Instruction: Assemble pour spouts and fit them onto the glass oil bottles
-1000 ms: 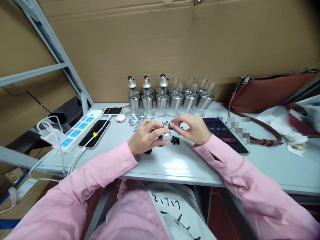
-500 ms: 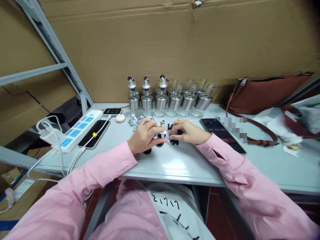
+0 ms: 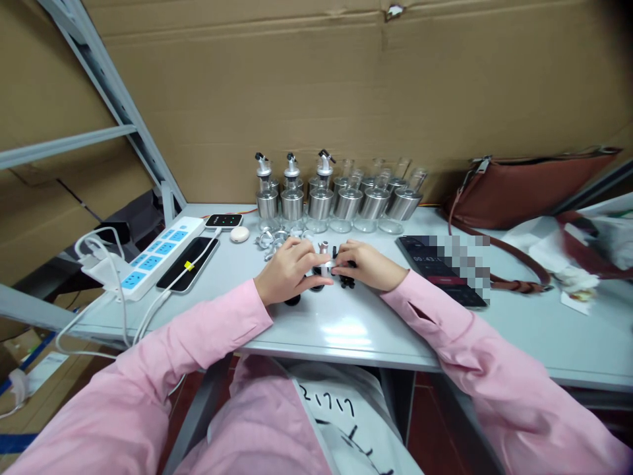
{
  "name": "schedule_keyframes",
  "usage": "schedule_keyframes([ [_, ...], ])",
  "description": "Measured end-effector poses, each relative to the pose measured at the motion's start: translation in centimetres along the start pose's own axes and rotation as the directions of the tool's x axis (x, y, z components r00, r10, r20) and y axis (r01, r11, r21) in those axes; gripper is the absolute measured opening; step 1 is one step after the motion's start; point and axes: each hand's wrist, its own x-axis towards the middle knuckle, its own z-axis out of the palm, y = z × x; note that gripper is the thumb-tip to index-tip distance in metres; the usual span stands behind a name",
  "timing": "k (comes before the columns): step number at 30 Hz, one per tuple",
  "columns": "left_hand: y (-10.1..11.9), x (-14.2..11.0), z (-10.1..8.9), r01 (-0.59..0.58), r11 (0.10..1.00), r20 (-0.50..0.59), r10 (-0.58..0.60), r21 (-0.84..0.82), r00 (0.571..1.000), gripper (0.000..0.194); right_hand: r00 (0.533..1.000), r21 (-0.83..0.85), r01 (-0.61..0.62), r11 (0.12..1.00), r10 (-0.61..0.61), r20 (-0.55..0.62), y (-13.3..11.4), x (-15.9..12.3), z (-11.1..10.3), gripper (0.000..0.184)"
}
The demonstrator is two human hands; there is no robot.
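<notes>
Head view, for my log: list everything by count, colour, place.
Steel and glass bottles: nine or more, silver, back
Pourer spouts: three, silver, on bottles
Tubular part: one, silver, centre
Small pieces: several, black, centre
Ring parts: several, grey, centre
Power strip: one, white, left
Flat phone, slab device: two, black, left
Round disc: one, cream, left
Timer tablet: one, black, right
Leather bag: one, brown, right
Crumpled paper: some, white, right
Cables: several, white, left
Metal frame: one, grey, left
Cardboard sheet: one, brown, behind
Smooth table: one, grey, underneath
Left hand, right hand: two, pink sleeves, at tubular part
</notes>
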Motion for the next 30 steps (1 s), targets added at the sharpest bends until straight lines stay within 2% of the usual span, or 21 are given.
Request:
schedule_keyframes([
  [5,0.1,0.0,-0.1,-0.007,1.000,0.009,0.007,0.013,1.000,0.029,0.999,-0.058,0.023,0.998,-0.025,-0.033,0.2,0.0,0.5,0.016],
  [9,0.0,-0.1,-0.1,-0.003,1.000,0.016,0.002,0.010,1.000,0.028,0.998,-0.018,0.040,0.999,-0.041,-0.057,0.0,0.0,0.4,0.011],
  [13,0.0,-0.1,-0.1,0.000,1.000,0.020,0.000,0.001,1.000,0.028,0.984,0.144,0.048,0.988,-0.021,-0.179,-1.0,0.0,-0.4,0.009],
  [16,0.0,-0.1,-0.1,-0.002,1.000,0.025,0.002,0.006,1.000,0.029,0.969,0.274,0.020,0.961,0.048,-0.241,-1.8,-0.1,-0.9,0.005],
  [19,0.0,-0.1,0.0,-0.008,1.000,0.031,0.008,0.005,0.999,0.029,0.961,0.397,-0.026,0.917,0.133,-0.243,-2.4,-0.1,-1.2,0.005],
  [23,0.1,-0.1,0.1,-0.023,1.000,0.076,0.023,0.000,0.997,0.028,0.949,0.577,-0.049,0.815,0.219,-0.228,-2.9,0.1,-1.2,0.010],
  [30,0.0,-0.3,0.0,-0.006,1.000,0.201,0.009,-0.017,0.980,0.027,0.910,0.649,-0.031,0.760,0.290,-0.296,-3.5,0.1,-1.4,0.012],
])
